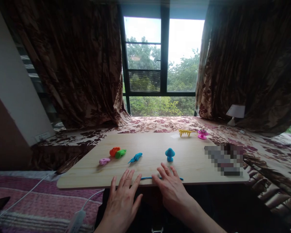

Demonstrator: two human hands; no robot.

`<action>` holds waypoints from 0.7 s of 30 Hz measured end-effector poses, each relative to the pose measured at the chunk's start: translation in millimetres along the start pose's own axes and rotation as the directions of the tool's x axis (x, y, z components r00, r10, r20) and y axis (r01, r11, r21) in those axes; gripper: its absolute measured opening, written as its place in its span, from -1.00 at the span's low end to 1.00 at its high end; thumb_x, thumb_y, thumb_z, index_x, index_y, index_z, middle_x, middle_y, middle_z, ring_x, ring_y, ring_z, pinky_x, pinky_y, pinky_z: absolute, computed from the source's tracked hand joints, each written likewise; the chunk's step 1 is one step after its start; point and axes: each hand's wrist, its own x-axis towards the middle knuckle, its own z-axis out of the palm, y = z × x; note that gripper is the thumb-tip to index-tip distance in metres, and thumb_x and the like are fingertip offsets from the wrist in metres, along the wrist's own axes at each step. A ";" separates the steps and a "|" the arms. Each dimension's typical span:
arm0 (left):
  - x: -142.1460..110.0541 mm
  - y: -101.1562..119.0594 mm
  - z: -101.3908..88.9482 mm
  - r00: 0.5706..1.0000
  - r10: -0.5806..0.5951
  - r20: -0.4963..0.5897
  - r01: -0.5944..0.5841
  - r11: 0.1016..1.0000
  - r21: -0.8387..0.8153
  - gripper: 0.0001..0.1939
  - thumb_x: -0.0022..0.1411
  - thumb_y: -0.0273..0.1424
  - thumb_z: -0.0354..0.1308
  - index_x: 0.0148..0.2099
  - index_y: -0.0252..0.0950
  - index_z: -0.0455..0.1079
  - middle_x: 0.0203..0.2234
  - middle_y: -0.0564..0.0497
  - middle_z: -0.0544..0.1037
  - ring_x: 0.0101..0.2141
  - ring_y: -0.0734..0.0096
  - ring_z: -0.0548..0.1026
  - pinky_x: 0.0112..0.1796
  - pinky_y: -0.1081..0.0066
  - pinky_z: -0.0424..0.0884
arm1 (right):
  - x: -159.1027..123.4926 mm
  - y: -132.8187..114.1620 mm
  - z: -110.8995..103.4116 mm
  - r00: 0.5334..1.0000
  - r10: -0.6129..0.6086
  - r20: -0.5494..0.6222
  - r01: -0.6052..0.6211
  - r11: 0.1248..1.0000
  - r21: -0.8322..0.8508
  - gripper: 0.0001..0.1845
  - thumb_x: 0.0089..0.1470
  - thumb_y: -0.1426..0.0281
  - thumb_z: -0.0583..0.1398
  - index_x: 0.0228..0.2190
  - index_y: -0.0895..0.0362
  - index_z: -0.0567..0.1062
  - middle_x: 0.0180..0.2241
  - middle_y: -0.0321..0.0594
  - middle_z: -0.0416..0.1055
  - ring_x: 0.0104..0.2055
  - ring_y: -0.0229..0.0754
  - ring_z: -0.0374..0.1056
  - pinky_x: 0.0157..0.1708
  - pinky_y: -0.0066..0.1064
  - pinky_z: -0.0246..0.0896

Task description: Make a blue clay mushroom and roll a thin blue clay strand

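Note:
My left hand (123, 194) lies flat at the table's front edge, fingers spread and nothing in them. Partly covering a thin blue strip (146, 178), my right hand (171, 183) has its fingers apart over the table. The strip shows on both sides of it and looks like rolled modelling clay. Just beyond the right fingers stands a blue mushroom figure (169, 154), upright. A small blue clay-like figure (135, 158) rests beyond the left fingertips. Farther left are a pink piece (104, 161), an orange piece (114, 151) and a green piece (120, 153), the last two touching.
Toward the back right of the wooden table (87, 176) are a yellow spiky figure (185, 133) and a magenta figure (202, 134). A blurred-out patch (224, 160) covers the right side. A power strip (77, 220) lies below left; a lamp (236, 113) stands behind.

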 end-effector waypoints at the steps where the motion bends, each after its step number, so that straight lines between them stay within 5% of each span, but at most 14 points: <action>1: -0.8 0.3 0.8 1.000 0.003 0.008 -0.003 1.000 -0.003 -0.49 0.21 -0.35 -0.08 0.22 -0.08 0.12 0.20 -0.11 0.24 0.20 0.07 0.12 0.10 -0.15 -0.06 | 0.2 -1.0 0.7 1.000 -0.005 0.005 0.005 1.000 0.003 -0.52 0.06 0.36 0.06 0.06 0.08 0.27 0.15 -0.02 0.14 0.28 0.10 -0.20 0.19 0.01 -0.33; 21: 7.3 7.9 -4.6 1.000 -0.014 0.027 0.015 0.999 -0.042 -0.50 0.19 -0.39 -0.07 0.19 -0.14 0.19 0.19 -0.14 0.25 0.20 0.08 0.11 0.13 -0.12 -0.11 | 5.8 1.2 -0.4 0.997 -0.034 0.063 0.037 0.998 -0.050 -0.54 0.14 0.37 0.00 0.09 0.10 0.24 0.18 0.01 0.09 0.30 0.10 -0.26 0.19 0.02 -0.39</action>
